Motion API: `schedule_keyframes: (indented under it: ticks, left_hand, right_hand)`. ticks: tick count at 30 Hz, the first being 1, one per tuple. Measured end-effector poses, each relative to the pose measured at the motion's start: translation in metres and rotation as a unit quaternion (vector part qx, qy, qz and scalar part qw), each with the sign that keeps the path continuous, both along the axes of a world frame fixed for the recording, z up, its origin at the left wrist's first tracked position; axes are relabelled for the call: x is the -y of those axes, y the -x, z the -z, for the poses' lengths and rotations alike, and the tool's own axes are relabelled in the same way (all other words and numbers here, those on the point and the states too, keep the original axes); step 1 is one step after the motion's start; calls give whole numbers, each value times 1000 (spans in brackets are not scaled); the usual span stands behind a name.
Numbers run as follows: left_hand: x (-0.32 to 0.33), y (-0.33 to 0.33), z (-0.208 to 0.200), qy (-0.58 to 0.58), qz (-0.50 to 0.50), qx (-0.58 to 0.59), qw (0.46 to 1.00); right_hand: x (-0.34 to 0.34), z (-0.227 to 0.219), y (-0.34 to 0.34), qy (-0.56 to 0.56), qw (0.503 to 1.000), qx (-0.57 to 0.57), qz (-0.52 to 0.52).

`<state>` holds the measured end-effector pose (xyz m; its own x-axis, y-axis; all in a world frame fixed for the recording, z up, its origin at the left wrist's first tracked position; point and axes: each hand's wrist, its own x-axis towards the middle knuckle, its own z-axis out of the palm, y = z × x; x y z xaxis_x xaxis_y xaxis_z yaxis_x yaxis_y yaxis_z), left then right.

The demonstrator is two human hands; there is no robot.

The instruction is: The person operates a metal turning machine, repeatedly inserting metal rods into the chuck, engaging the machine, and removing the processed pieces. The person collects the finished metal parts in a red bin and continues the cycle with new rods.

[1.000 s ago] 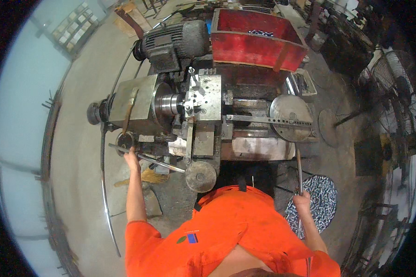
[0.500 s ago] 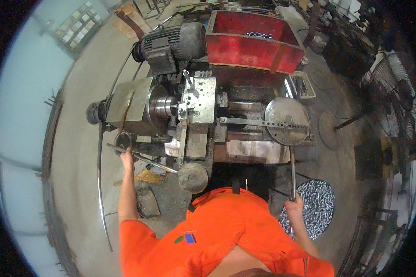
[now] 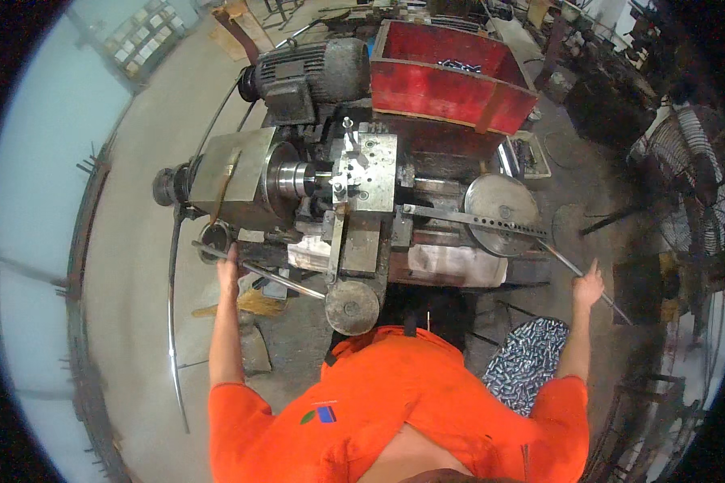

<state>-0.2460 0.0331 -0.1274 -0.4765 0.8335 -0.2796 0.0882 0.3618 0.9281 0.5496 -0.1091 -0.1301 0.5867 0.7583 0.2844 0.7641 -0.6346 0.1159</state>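
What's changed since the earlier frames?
Right hand has swung the right lever outward to the right and away from the body. The tool block sits slightly further right of the spindle nose, the gap wider. Nothing newly grasped or released. Unchanged: left hand on the left lever; red box in place.

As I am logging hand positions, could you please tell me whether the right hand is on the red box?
No, the right hand holds the metal rod by the round disc, apart from the red box.
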Motion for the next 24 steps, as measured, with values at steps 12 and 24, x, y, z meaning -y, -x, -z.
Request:
schedule_keyframes:
  ticks: [12,24]
  left_hand:
    - [38,23,113,223,332,-593,699]
    - [45,28,132,276,344,-535,720]
  right_hand:
    - [33,32,141,-140,942,-224,-207]
    - [-14,-42,191,-137,893,-327,-277]
